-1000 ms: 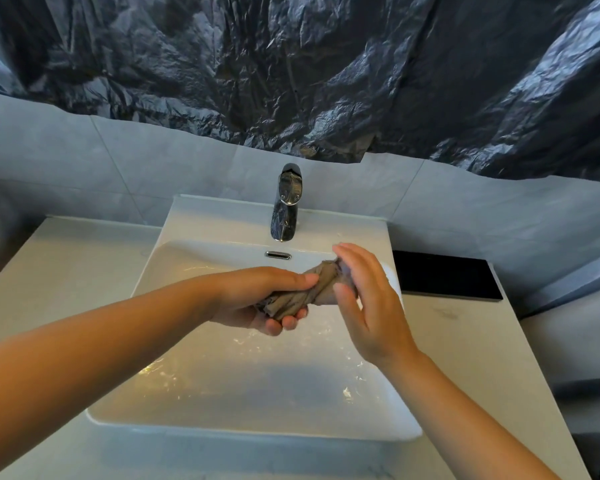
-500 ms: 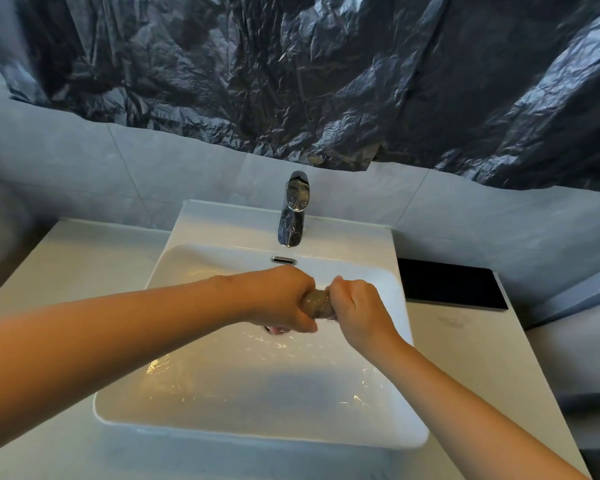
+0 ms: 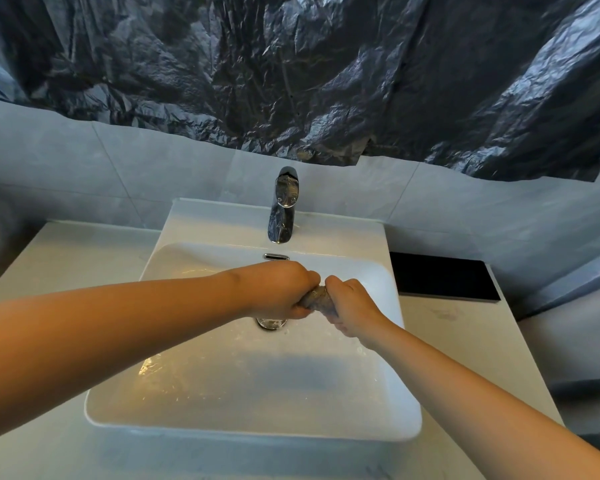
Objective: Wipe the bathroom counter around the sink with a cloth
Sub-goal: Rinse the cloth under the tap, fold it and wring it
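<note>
Most of the cloth (image 3: 317, 298) is buried. Only a short, twisted grey-brown stretch shows between the two hands, held above the far half of the sink (image 3: 257, 432). The left hand (image 3: 281, 292) has its fingers curled tight round one end, knuckles up. The right hand (image 3: 352, 306) is clenched round the other end, and the two fists nearly touch. I cannot tell how much cloth sits inside either fist. The drain (image 3: 271, 323) peeks out from under the left hand, half covered. Both forearms run out of sight at the near corners.

A crumpled black plastic sheet (image 3: 291, 81) hangs over the upper wall and hides whatever is behind it. Grey tiles (image 3: 146, 168) show below its ragged edge. The chrome tap (image 3: 284, 206) stands at the far middle of the sink, with the overflow slot (image 3: 276, 257) just below it.

The pale surface (image 3: 66, 261) lies bare and broad to the left of the sink, reaching back to the tiles. On the right there is a narrower strip, with a flat black rectangle (image 3: 444, 277) at its far end against the wall and a faint smudge (image 3: 444, 314) just in front of it. On the near side only a thin band of surface shows before the view cuts off.
</note>
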{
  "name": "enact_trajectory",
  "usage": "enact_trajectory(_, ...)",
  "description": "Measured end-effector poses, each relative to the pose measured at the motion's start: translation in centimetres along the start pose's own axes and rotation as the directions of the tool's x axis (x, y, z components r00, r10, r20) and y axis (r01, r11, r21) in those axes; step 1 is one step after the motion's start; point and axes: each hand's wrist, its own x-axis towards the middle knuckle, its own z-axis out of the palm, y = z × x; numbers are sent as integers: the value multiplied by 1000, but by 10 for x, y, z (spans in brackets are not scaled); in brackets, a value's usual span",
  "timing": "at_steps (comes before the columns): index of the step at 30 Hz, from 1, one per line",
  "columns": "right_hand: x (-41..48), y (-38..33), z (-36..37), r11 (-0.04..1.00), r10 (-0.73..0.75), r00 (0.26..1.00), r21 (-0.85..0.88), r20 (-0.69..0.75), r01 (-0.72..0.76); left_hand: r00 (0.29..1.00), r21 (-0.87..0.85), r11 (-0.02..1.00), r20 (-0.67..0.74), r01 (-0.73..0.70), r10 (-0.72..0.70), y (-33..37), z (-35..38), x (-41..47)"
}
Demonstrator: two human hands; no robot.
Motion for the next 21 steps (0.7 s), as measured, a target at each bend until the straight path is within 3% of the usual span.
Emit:
enact_trajectory(1,1,1,0,999,-25,1000,-41,14,25,1000,6,1000,-5,-8,8,0,0,1)
enact_trajectory(4,0,-3,-5,996,82,995,-50,51,-79,1000,-1,1000,-11,6,-6,2,1,4)
enact_trajectory(8,2,-3,-12,985,101,994,147,-46,-94,994,-79,993,-67,84,-89,5,2,7)
enact_trajectory(11,-3,-5,-22,998,-38,983,-47,-178,30,976,-323,930,-71,174,-208,5,-2,5)
enact_trajectory(13,-11,-2,-26,995,-98,971,8,-220,102,961,-553,791,69,260,-268,5,-7,3)
enact_trajectory(14,-17,1,-28,986,-149,953,34,-264,163,951,-663,684,170,303,-257,6,-9,1)
enact_trajectory(16,-30,8,-29,932,-359,866,-92,-348,350,923,-822,420,352,385,-157,6,-11,-5)
enact_trajectory(19,-41,29,-27,754,-656,665,-292,-357,588,879,-876,129,474,465,51,5,-11,-10)
enact_trajectory(21,-45,37,-24,703,-706,587,-294,-397,647,827,-848,76,529,525,191,8,-13,-11)
